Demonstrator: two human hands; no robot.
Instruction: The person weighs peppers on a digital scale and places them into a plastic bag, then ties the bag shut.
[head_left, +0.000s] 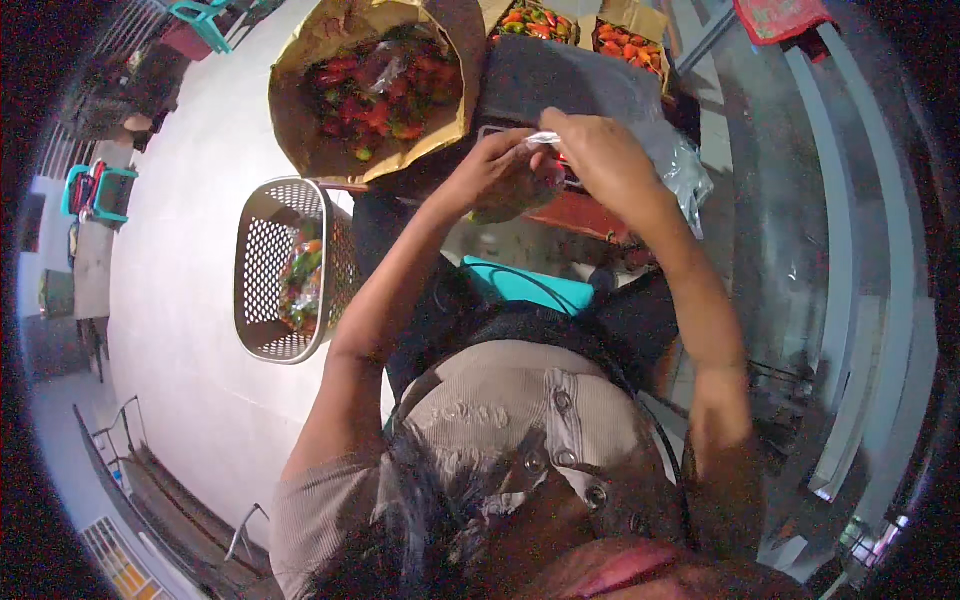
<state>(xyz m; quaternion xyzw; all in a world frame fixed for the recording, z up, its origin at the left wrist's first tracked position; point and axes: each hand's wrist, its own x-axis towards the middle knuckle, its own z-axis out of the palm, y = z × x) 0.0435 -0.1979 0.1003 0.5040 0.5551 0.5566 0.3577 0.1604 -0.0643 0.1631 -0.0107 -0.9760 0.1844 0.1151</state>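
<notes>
My left hand (495, 169) and my right hand (600, 154) meet in front of me, both gripping the gathered top of a clear plastic bag (545, 138). The body of the bag hangs below my left hand and shows something green; its contents are mostly hidden. A large brown paper sack (289, 124) of red and green chili peppers (375, 112) stands open at the left of my hands. Behind them lies a dark grey surface with clear plastic bags (682, 176) at its right edge. A red-lit device shows partly beneath my right hand.
A white perforated plastic basket (259, 270) holds bagged peppers (304, 281) on the left. Two smaller paper containers of peppers (534, 22) (630, 49) stand at the far side. A turquoise object (529, 283) is between my legs. Turquoise plastic stools (112, 193) stand at far left.
</notes>
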